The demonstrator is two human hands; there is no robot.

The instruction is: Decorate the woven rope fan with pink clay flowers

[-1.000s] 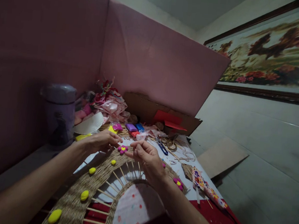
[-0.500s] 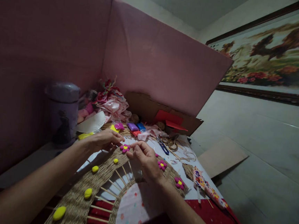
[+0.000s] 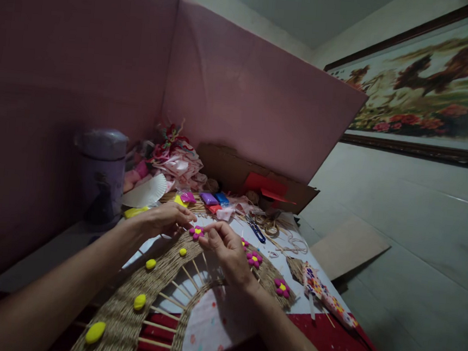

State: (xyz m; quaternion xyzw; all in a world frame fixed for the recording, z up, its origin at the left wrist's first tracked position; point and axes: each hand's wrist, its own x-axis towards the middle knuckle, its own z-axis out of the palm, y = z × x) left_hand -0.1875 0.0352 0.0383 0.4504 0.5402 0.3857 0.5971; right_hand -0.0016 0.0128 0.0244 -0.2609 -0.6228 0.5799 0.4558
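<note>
A woven straw-coloured fan point(image 3: 124, 308) with thin wooden ribs and a spotted cloth centre point(image 3: 206, 326) spreads in front of me. At its top edge is a magenta clay flower point(image 3: 197, 232) with a yellow middle. My right hand point(image 3: 229, 251) pinches at this flower's right side with thumb and finger. My left hand point(image 3: 168, 219) is closed at the fan's outer edge just left of the flower, its lower fingers partly hidden. Yellow clay balls, including one near ball point(image 3: 95, 333), dot the left part. More finished flowers, such as one flower point(image 3: 282, 288), sit on the right.
Blue-handled scissors point(image 3: 256, 229), coloured clay packets point(image 3: 208, 198) and pink fabric point(image 3: 179, 165) lie behind the fan. A purple canister point(image 3: 99, 180) stands left. A flower-patterned glue gun point(image 3: 325, 295) with a cord lies right. Pink panels point(image 3: 245, 89) enclose the back.
Both hands stay at the same flower, with only slight finger movement at most. The whole view has shifted a little.
</note>
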